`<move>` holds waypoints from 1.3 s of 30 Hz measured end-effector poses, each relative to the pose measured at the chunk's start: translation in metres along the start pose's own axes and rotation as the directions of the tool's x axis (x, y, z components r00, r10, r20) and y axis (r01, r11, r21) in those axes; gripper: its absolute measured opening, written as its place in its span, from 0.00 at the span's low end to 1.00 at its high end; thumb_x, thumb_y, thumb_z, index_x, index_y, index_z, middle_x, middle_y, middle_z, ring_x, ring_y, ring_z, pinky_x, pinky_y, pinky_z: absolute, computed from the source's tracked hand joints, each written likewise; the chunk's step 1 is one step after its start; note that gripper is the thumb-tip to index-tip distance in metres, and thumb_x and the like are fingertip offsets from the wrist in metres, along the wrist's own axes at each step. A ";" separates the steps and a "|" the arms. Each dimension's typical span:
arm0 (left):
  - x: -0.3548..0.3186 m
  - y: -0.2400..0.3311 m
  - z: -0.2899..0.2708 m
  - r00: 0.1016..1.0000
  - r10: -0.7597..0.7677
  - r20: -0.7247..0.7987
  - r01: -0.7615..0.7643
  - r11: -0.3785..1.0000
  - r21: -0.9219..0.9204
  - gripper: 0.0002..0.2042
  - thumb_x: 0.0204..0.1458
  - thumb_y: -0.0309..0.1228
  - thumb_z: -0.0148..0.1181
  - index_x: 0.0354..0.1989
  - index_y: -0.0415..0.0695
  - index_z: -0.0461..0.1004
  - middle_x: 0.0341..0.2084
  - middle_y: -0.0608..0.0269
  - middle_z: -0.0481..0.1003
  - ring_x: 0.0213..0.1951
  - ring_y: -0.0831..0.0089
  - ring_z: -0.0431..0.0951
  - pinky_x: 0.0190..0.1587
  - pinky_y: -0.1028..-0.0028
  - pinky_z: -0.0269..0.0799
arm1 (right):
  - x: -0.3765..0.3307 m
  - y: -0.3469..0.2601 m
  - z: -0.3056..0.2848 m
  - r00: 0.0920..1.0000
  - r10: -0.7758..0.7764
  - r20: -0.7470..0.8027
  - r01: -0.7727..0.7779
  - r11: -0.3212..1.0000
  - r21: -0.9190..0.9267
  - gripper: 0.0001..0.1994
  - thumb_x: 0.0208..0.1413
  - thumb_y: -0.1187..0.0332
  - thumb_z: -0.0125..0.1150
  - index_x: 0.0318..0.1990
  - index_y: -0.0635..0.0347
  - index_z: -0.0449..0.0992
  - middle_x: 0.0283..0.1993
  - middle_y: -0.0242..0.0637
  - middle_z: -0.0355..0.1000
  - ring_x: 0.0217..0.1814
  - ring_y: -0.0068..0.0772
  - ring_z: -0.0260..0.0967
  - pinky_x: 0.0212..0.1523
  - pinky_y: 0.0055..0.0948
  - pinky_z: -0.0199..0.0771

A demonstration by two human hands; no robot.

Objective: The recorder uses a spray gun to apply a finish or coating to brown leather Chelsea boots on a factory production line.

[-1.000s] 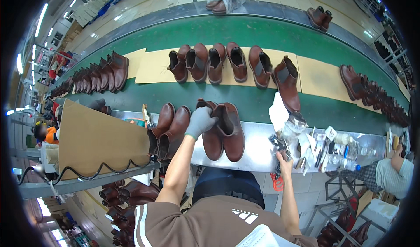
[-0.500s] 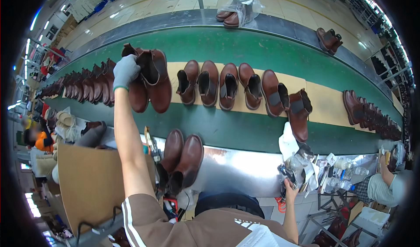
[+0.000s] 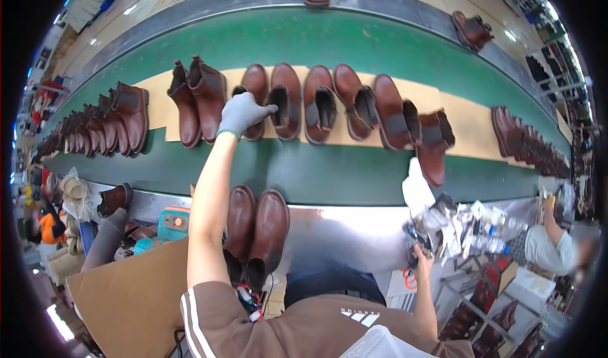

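Note:
My left hand (image 3: 246, 113), in a grey knit glove, is over a brown ankle boot (image 3: 254, 80) at the left end of a loose row. Its thumb sticks out to the right, apart from the fingers, which are partly hidden at the boot's opening. Left of it, a pair of brown ankle boots (image 3: 201, 101) stands on the cardboard strip. My bare right hand (image 3: 423, 262) is low at the right, closed around a dark object at the edge of a cluttered pile; its kind cannot be made out. Another brown pair (image 3: 258, 231) rests on the metal ledge near my left forearm.
More boots (image 3: 130, 114) line the green belt (image 3: 329, 180) at far left and far right. A brown cardboard sheet (image 3: 136, 294) stands at lower left. Plastic bags and bottles (image 3: 494, 231) crowd the ledge at right. Another person (image 3: 551, 250) sits at the right edge.
The pair that my left hand held now stands on the cardboard, let go. That hand has moved right to the neighbouring boot. My right hand stays by the pile; the view has shifted.

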State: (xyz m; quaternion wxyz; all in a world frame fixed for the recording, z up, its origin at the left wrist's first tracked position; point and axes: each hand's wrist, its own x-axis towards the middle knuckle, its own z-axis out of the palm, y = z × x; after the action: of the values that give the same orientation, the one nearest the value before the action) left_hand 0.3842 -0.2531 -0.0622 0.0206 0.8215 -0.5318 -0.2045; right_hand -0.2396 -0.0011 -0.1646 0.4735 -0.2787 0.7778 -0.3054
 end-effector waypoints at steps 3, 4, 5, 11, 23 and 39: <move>-0.007 0.031 0.014 0.998 -0.029 0.055 0.017 0.978 0.206 0.20 0.42 0.47 0.59 0.32 0.40 0.79 0.31 0.46 0.77 0.36 0.53 0.79 0.38 0.60 0.74 | 0.003 0.003 -0.002 0.999 -0.023 0.028 0.023 1.000 0.007 0.20 0.47 0.63 0.68 0.44 0.69 0.75 0.40 0.36 0.73 0.38 0.26 0.69 0.40 0.25 0.67; -0.008 0.038 0.014 0.999 -0.035 -0.024 0.038 0.989 0.144 0.15 0.42 0.40 0.58 0.33 0.43 0.79 0.33 0.48 0.78 0.38 0.53 0.79 0.39 0.59 0.75 | 0.001 0.003 -0.003 0.991 -0.122 0.053 0.120 0.992 0.049 0.21 0.47 0.63 0.68 0.45 0.70 0.74 0.42 0.36 0.73 0.38 0.26 0.68 0.42 0.25 0.67; -0.013 0.039 0.010 0.998 0.009 -0.061 0.003 0.983 0.186 0.13 0.42 0.37 0.56 0.32 0.44 0.79 0.32 0.48 0.78 0.37 0.53 0.79 0.38 0.59 0.75 | -0.002 0.001 -0.003 0.995 -0.065 0.072 0.064 0.998 0.021 0.21 0.47 0.63 0.68 0.45 0.70 0.74 0.42 0.36 0.73 0.38 0.26 0.68 0.42 0.25 0.67; -0.147 0.069 -0.022 0.922 0.254 -0.291 -0.200 0.958 0.203 0.07 0.40 0.31 0.56 0.21 0.41 0.75 0.21 0.47 0.75 0.28 0.51 0.77 0.32 0.58 0.73 | -0.057 -0.044 -0.007 0.753 -0.588 -0.296 0.449 0.788 -0.422 0.28 0.51 0.68 0.63 0.58 0.67 0.61 0.53 0.44 0.63 0.50 0.35 0.64 0.53 0.29 0.62; -0.376 0.189 0.133 0.865 0.445 0.233 -0.430 0.896 -0.114 0.07 0.42 0.33 0.57 0.21 0.43 0.75 0.15 0.49 0.73 0.20 0.53 0.75 0.25 0.58 0.71 | -0.056 -0.076 0.090 0.791 -0.502 0.351 0.539 0.843 -0.008 0.14 0.54 0.78 0.43 0.46 0.64 0.71 0.26 0.30 0.67 0.27 0.17 0.62 0.30 0.19 0.64; -0.344 0.102 0.119 0.997 0.059 0.040 0.012 0.414 -0.910 0.09 0.54 0.26 0.56 0.39 0.31 0.74 0.24 0.68 0.75 0.28 0.86 0.71 0.32 0.84 0.67 | -0.087 -0.065 0.055 0.866 -0.338 0.369 0.138 0.870 0.473 0.30 0.50 0.79 0.61 0.62 0.63 0.59 0.39 0.34 0.75 0.44 0.20 0.70 0.52 0.23 0.65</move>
State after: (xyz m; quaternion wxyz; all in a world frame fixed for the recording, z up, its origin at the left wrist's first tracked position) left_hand 0.1323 0.0285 -0.0377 0.4475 0.6648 -0.3483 -0.4863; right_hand -0.1456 0.0071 -0.0871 0.6440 -0.3244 0.5215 -0.4562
